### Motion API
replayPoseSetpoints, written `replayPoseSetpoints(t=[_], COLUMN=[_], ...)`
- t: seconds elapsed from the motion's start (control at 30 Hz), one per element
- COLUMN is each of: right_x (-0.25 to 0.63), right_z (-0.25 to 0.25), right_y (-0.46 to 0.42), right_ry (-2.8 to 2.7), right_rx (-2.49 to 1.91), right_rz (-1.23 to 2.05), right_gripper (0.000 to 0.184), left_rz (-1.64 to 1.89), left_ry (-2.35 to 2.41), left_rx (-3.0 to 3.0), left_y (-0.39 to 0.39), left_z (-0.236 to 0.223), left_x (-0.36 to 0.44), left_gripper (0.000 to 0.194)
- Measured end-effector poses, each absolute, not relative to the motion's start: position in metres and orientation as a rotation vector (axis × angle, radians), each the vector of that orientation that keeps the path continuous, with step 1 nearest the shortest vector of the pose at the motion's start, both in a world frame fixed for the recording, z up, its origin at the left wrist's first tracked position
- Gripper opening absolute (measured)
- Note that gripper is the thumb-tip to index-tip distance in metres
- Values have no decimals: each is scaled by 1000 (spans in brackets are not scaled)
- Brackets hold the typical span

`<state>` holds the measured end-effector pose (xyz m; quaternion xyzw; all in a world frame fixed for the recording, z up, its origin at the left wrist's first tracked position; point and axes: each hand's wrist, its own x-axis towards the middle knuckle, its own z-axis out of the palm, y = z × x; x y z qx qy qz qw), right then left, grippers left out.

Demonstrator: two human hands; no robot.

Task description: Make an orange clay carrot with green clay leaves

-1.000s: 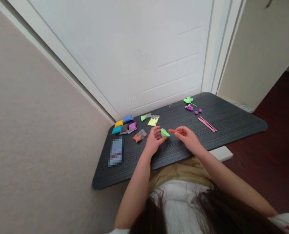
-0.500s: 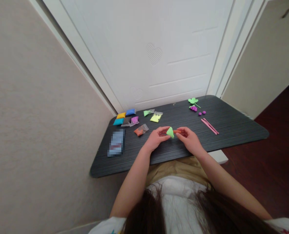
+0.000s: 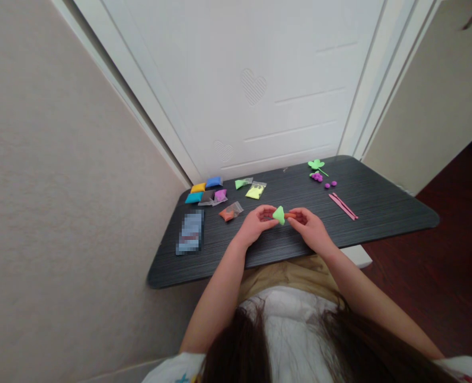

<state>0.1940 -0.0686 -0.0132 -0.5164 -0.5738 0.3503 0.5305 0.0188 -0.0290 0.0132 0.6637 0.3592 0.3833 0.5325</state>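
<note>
Over the front of the dark table [image 3: 216, 247], my two hands hold a small clay piece between them. My left hand [image 3: 258, 222] pinches its light green clay part [image 3: 279, 215], which flares out like a leafy top. Closed around the orange clay part [image 3: 289, 216] is my right hand [image 3: 308, 226], and only a short stretch of that orange shows. The green and orange parts touch. Fingers hide the far side of the piece.
Bagged clay lies at left: orange [image 3: 228, 214], yellow [image 3: 255, 191], green [image 3: 242, 183], purple [image 3: 220, 196], blue [image 3: 214, 182] and others. A blurred flat packet [image 3: 190, 232] is nearer. At right are pink tools [image 3: 343, 206], purple balls [image 3: 316, 177] and a green clay leaf shape [image 3: 316, 164].
The green clay part has turned slightly between my fingers. Both hands stay in nearly the same place, and the things on the table have not moved.
</note>
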Motion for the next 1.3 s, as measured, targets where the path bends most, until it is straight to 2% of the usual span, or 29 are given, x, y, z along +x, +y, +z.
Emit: replayPoseSetpoints(t=[0.37, 0.63, 0.87, 1.07, 1.3], right_x=[190, 173, 155, 148, 146], right_z=[-8, 0, 11, 17, 5], right_y=[-75, -77, -77, -79, -78], right_ry=[-1348, -1240, -1297, -1352, -1256], right_rx=[-1241, -1133, -1119, -1128, -1036], right_rz=[880, 997, 831, 672, 900], right_gripper=[29, 30, 29, 24, 24], left_rz=[1004, 1151, 1208, 1256, 1268], left_ry=[813, 694, 718, 752, 618], left_rx=[1409, 918, 829, 839, 796], left_y=[-28, -21, -18, -19, -21], left_z=[17, 22, 24, 25, 27], left_x=[15, 6, 0, -1, 1], left_gripper=[40, 26, 27, 35, 36])
